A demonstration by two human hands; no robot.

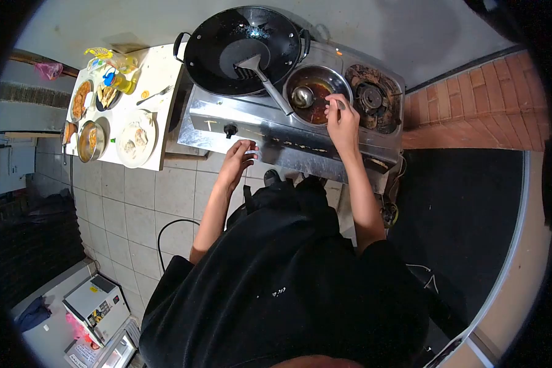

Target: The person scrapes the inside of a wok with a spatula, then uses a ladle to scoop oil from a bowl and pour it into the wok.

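My right hand (343,122) is over the right side of a metal bowl (348,81) on the stove, its fingers pinched together around what looks like a ladle's handle. The ladle (302,97) has its round metal head in the bowl, over reddish-brown liquid. My left hand (236,161) hangs in front of the stove's front edge, below the control knob (230,130). Its fingers are loosely bent and apart, holding nothing. A slotted spatula (264,76) leans in the black wok (208,55), its grey handle reaching over the rim beside the bowl.
The steel stove (227,113) has a bare burner (372,97) at right. On the white table (168,80) stand a plate of pale food (136,138), a metal pot (92,141), an oil bottle (121,83) and a fork (156,94). A brick wall (472,101) is at right.
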